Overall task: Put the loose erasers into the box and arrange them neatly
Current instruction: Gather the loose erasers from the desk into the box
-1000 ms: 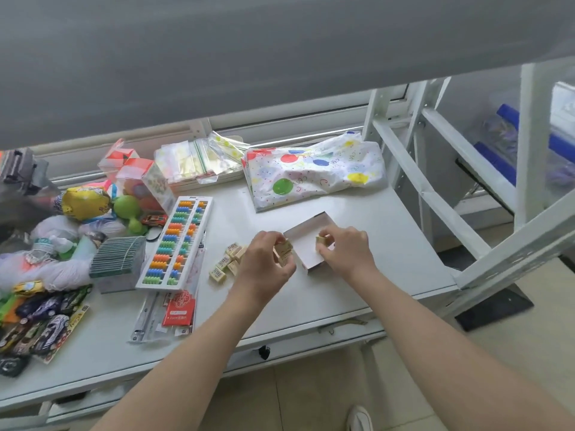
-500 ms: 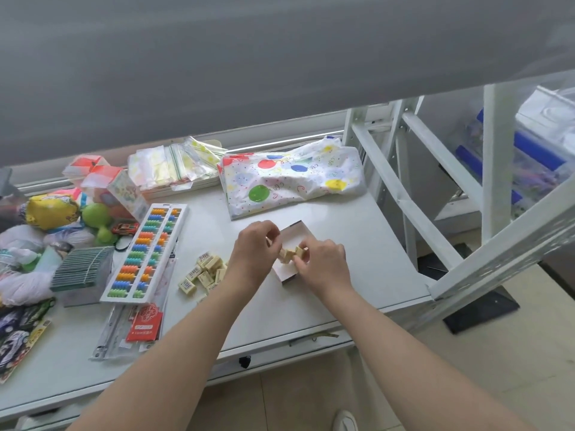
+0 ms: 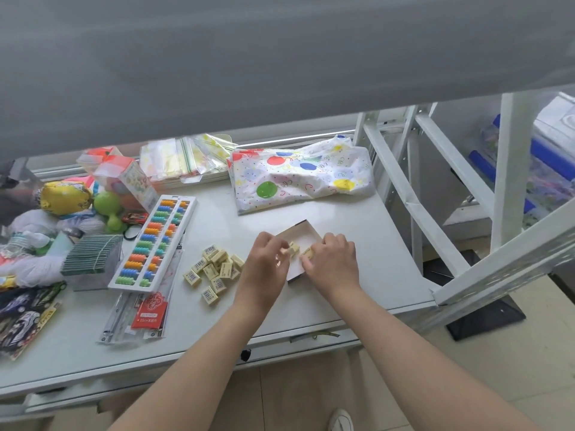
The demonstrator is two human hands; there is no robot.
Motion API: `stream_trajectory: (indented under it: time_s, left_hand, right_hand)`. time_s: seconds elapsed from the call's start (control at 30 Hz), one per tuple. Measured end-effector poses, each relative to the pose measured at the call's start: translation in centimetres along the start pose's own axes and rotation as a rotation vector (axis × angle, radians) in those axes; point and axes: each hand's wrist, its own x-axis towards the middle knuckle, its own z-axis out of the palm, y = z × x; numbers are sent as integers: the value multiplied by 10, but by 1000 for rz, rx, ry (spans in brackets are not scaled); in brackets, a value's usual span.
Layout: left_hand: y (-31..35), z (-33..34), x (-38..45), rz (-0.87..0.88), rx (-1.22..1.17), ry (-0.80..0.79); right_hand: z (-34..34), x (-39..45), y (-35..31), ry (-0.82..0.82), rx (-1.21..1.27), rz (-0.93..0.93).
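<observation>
Looking down at a smooth pale grey table, I've got both hands over the shallow white cardboard box. My left hand pinches a small cream block eraser above the box, and my right hand pinches another eraser at the tray's near side. Just left of the box sits a messy pile of loose erasers, chunky little rectangles with barcode labels. A bead abacus with glossy colourful beads lies further left.
</observation>
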Motion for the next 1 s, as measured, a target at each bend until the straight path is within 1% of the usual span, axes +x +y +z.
stream_trajectory:
  time_s: [0.1, 0.13, 0.27, 0.37, 0.43, 0.53, 0.63, 0.7, 0.77, 0.87, 1.0]
  left_hand:
    - [-2, 6, -16, 69, 57, -27]
    - [-3, 7, -19, 60, 57, -33]
    - [-5, 6, -18, -71, -7, -72]
    - [1, -1, -18, -69, -19, -99]
    - [3, -10, -25, -67, -7, -59]
    - [-8, -31, -42, -110, 40, 45]
    - [-33, -55, -60, -257, 90, 158]
    - [-49, -70, -69, -387, 128, 174]
    - [-60, -81, -76, -449, 165, 132]
    - [-69, -90, -81, -476, 166, 73]
    - [-75, -94, -85, -495, 103, 57]
  right_hand:
    - [-3, -3, -2, -36, -70, -28]
    - [-4, -5, -4, -51, -91, -35]
    - [-6, -8, -7, -66, -140, -36]
    - [-6, -11, -8, -50, -138, -26]
    - [-7, -14, -12, 7, -83, -49]
    - [-6, -16, -25, 101, 29, -182]
    - [-5, -17, -47, 116, 147, -326]
    - [-4, -15, -62, 74, 174, -413]
    - [-3, -11, -77, -36, 150, -482]
    - [-1, -1, -94, -150, 69, -531]
    - [3, 12, -108, -228, -54, -534]
